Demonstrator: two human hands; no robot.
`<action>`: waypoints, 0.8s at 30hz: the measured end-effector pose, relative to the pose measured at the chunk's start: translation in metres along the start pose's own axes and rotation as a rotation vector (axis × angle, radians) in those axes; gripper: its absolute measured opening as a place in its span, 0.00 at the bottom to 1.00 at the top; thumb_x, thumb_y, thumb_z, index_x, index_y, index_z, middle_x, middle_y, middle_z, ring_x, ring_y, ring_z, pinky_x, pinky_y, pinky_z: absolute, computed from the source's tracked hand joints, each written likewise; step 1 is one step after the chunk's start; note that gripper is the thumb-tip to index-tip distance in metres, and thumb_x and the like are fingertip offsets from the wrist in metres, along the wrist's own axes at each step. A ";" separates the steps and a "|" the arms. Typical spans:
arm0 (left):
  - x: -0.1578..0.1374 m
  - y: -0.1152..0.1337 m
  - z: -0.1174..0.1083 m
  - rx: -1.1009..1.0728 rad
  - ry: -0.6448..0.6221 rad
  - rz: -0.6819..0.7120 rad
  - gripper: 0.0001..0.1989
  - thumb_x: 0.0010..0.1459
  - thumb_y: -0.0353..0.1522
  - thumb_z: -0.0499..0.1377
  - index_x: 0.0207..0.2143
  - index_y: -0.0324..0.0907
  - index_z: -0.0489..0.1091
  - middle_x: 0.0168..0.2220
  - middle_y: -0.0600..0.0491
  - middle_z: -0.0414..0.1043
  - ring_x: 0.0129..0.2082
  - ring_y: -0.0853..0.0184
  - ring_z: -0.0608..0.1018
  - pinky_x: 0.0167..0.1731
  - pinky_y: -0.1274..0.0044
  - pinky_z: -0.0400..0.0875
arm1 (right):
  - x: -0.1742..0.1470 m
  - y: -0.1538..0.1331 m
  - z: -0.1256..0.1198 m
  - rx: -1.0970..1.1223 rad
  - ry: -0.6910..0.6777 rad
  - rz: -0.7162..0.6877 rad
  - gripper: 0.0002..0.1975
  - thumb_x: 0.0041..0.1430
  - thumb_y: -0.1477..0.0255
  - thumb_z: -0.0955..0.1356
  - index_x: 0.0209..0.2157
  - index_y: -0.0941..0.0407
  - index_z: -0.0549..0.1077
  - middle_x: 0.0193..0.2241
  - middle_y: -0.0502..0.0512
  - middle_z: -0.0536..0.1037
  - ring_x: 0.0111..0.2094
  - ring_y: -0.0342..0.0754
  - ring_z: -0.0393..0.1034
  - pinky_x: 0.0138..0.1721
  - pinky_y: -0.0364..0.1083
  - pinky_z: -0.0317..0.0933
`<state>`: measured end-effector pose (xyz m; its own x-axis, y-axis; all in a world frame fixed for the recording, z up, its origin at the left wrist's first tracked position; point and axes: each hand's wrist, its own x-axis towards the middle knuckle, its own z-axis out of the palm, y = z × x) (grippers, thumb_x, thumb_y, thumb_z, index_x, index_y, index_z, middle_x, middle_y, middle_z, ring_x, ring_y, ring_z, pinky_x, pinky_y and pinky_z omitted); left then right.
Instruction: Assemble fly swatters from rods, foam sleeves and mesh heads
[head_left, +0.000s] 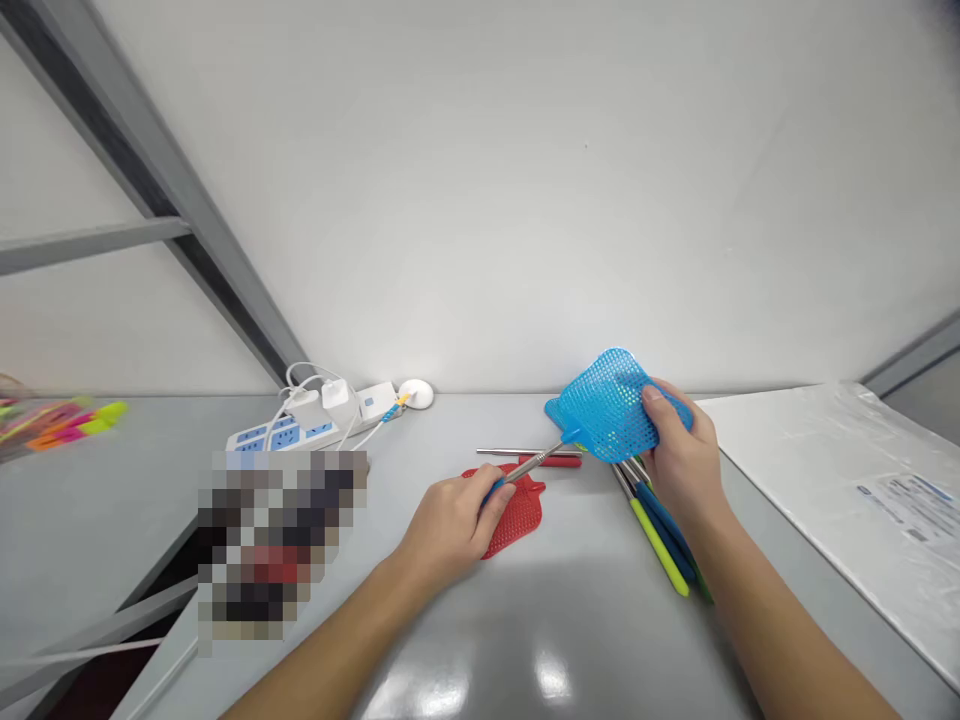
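Observation:
A blue fly swatter (611,410) with a metal rod is held above the table, its mesh head tilted up. My left hand (461,515) is closed around its blue handle. At the other end, my right hand (682,450) grips the edge of the mesh head between thumb and fingers. Beneath my left hand lies a red mesh swatter head (517,520), partly covered. Behind it rest a red handle (551,462) and a thin metal rod (510,451). Lime-green handles (660,548) and dark blue handles (666,525) lie in a bundle beside my right forearm, partly hidden.
A white power strip (349,411) with plugs and cables stands at the back left, near a round white device (417,394). A pixelated patch covers something at left. A plastic-wrapped white board (817,480) lies at right. Bright coloured items (75,425) sit far left.

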<state>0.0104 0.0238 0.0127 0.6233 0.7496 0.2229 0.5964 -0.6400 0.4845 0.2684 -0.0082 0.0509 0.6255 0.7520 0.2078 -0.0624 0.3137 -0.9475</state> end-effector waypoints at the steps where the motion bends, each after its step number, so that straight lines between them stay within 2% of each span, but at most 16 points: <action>1: -0.001 0.001 0.002 -0.004 0.006 -0.008 0.15 0.69 0.39 0.43 0.39 0.45 0.65 0.24 0.57 0.68 0.22 0.66 0.70 0.24 0.76 0.55 | 0.000 0.000 -0.001 -0.014 -0.006 -0.030 0.17 0.52 0.58 0.73 0.39 0.54 0.76 0.26 0.49 0.73 0.24 0.42 0.65 0.24 0.41 0.63; 5: -0.001 0.002 0.003 -0.009 0.029 -0.008 0.15 0.70 0.41 0.42 0.41 0.46 0.65 0.23 0.58 0.67 0.20 0.66 0.69 0.24 0.76 0.55 | 0.000 -0.004 -0.002 -0.051 -0.012 -0.097 0.17 0.53 0.57 0.73 0.39 0.53 0.76 0.25 0.48 0.71 0.23 0.42 0.63 0.21 0.41 0.59; 11: 0.000 -0.001 -0.003 0.042 0.038 0.016 0.13 0.69 0.40 0.44 0.39 0.46 0.64 0.24 0.58 0.69 0.22 0.65 0.70 0.25 0.76 0.55 | -0.005 -0.009 0.001 -0.183 -0.068 -0.182 0.16 0.56 0.55 0.70 0.38 0.54 0.75 0.23 0.48 0.68 0.20 0.42 0.59 0.18 0.41 0.55; 18: 0.000 -0.001 -0.007 0.013 -0.003 0.013 0.15 0.69 0.40 0.42 0.34 0.46 0.61 0.21 0.59 0.62 0.20 0.66 0.66 0.24 0.76 0.53 | -0.009 0.002 0.010 -0.070 -0.191 -0.034 0.15 0.56 0.56 0.71 0.34 0.53 0.72 0.20 0.44 0.64 0.18 0.39 0.55 0.16 0.40 0.50; 24: 0.001 0.004 -0.014 -0.126 -0.022 -0.027 0.15 0.69 0.40 0.43 0.31 0.45 0.60 0.20 0.60 0.59 0.20 0.68 0.64 0.24 0.76 0.51 | -0.010 0.010 0.009 -0.028 -0.239 0.032 0.16 0.55 0.55 0.71 0.28 0.53 0.69 0.16 0.43 0.61 0.16 0.40 0.54 0.17 0.41 0.50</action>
<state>0.0056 0.0245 0.0268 0.6196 0.7614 0.1909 0.5457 -0.5926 0.5925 0.2541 -0.0075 0.0417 0.4213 0.8782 0.2264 -0.0557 0.2743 -0.9600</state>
